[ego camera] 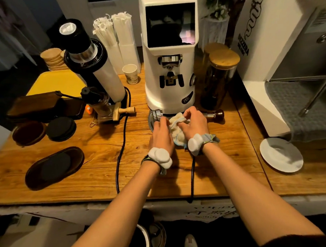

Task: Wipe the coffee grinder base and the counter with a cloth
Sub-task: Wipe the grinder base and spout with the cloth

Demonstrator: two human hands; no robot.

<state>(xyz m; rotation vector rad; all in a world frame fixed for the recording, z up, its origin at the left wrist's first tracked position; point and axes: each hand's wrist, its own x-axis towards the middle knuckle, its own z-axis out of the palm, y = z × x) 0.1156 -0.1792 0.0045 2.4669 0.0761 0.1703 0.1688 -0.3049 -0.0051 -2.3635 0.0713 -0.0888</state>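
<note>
White coffee grinder point(170, 52) is standing upright at top centre of the wooden surface point(96, 165), its base right behind the hands. A knurled metal tamper point(157, 115) is sitting just left of the base, a portafilter handle point(216, 114) is poking out to the right, glass jars point(218, 78) are crowding its right side. Two black cables point(121, 145) are running down the surface toward the near edge, one passing under the right wrist. Cream cloth point(177, 129) is lying bunched in front of the base, long axis running roughly away from the camera. Left hand point(162, 135) is resting flat on its left edge; right hand point(193, 124) is pinching its top fold, fingers curled
</note>
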